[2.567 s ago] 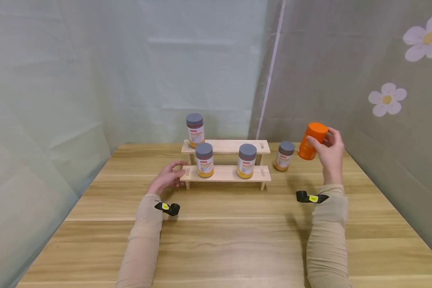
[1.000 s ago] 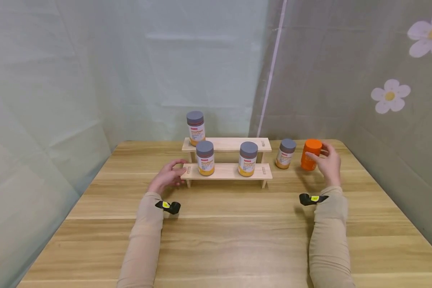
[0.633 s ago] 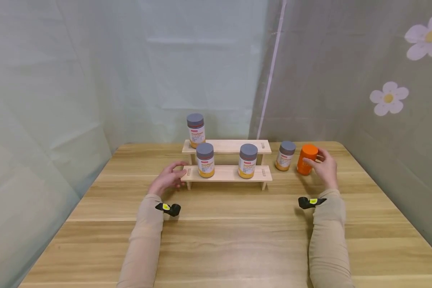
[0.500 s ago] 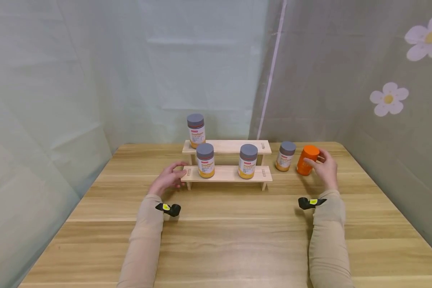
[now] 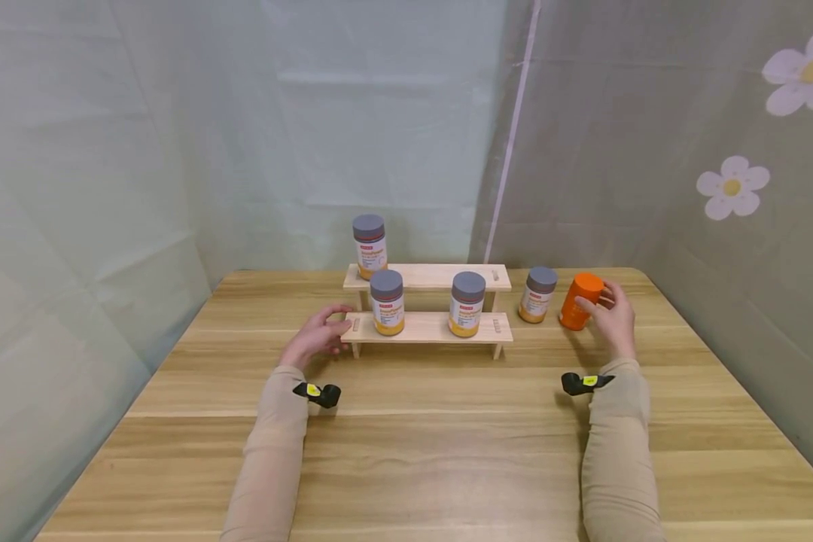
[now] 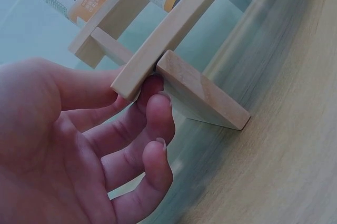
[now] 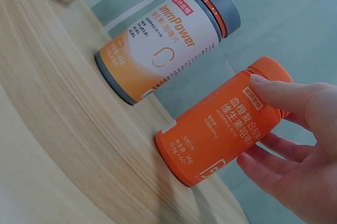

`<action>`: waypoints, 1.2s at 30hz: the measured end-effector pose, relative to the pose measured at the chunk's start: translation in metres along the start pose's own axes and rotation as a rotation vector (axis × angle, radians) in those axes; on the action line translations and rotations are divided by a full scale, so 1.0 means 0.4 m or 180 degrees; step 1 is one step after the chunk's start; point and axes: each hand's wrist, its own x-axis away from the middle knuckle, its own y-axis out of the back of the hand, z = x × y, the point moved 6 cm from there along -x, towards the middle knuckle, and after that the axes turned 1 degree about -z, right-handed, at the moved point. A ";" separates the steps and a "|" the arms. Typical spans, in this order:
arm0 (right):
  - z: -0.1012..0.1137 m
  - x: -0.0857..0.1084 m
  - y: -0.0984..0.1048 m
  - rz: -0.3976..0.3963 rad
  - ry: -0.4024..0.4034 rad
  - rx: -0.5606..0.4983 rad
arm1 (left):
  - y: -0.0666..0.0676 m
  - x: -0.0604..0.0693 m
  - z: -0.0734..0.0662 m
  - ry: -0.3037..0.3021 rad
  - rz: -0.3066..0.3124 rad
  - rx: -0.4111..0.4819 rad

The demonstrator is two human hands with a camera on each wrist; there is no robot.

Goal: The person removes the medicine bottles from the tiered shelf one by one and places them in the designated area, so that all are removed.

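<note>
In the head view my right hand (image 5: 611, 315) holds an orange supplement bottle (image 5: 579, 302) at the right of the table. Thumb and fingers grip its upper part; in the right wrist view the bottle (image 7: 218, 129) leans slightly, its base at the table top. Beside it, apart, stands a grey-capped bottle (image 5: 537, 298) with a white and yellow label. My left hand (image 5: 315, 336) pinches the left end of the lower board of a two-step wooden rack (image 5: 427, 325). In the left wrist view its fingers (image 6: 158, 116) curl under the board (image 6: 168, 34), near the leg.
On the lower step stand two grey-capped bottles, one left (image 5: 388, 304) and one right (image 5: 466, 306). Another grey-capped bottle (image 5: 369, 248) stands at the left of the upper step (image 5: 440, 276). A pale curtain (image 5: 379, 135) hangs behind the wooden table (image 5: 433, 444).
The orange bottle came down from a raised, tilted pose to the table, then shifted slightly toward me and tilted a little. The left hand and rack stay put.
</note>
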 end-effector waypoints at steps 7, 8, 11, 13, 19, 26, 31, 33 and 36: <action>-0.009 -0.001 0.000 -0.0026 -0.0046 -0.0075 | -0.002 -0.007 0.002 0.0023 0.0007 -0.0024; -0.012 -0.003 0.001 -0.0035 -0.0058 -0.0096 | -0.003 -0.008 0.003 0.0026 0.0003 -0.0017; -0.017 -0.005 0.000 -0.0044 -0.0100 -0.0166 | -0.005 -0.010 0.001 0.0002 0.0018 -0.0006; -0.017 -0.005 -0.001 -0.0034 -0.0097 -0.0174 | -0.005 -0.011 0.001 0.0012 0.0007 -0.0009; -0.008 -0.009 -0.005 0.0010 0.0054 -0.0066 | -0.003 -0.009 -0.001 0.0027 -0.0014 -0.0079; -0.001 -0.016 -0.019 0.0100 0.0163 0.0068 | -0.006 -0.004 0.001 -0.0026 0.0043 -0.0008; -0.001 -0.019 -0.026 0.0088 0.0072 0.0062 | -0.004 -0.002 0.000 -0.0029 0.0042 -0.0001; -0.003 -0.021 -0.025 0.0065 0.0033 0.0040 | -0.004 -0.002 -0.003 -0.0040 0.0047 0.0001; -0.007 -0.021 -0.028 0.0066 -0.0007 0.0040 | -0.004 -0.001 -0.001 -0.0020 0.0035 -0.0006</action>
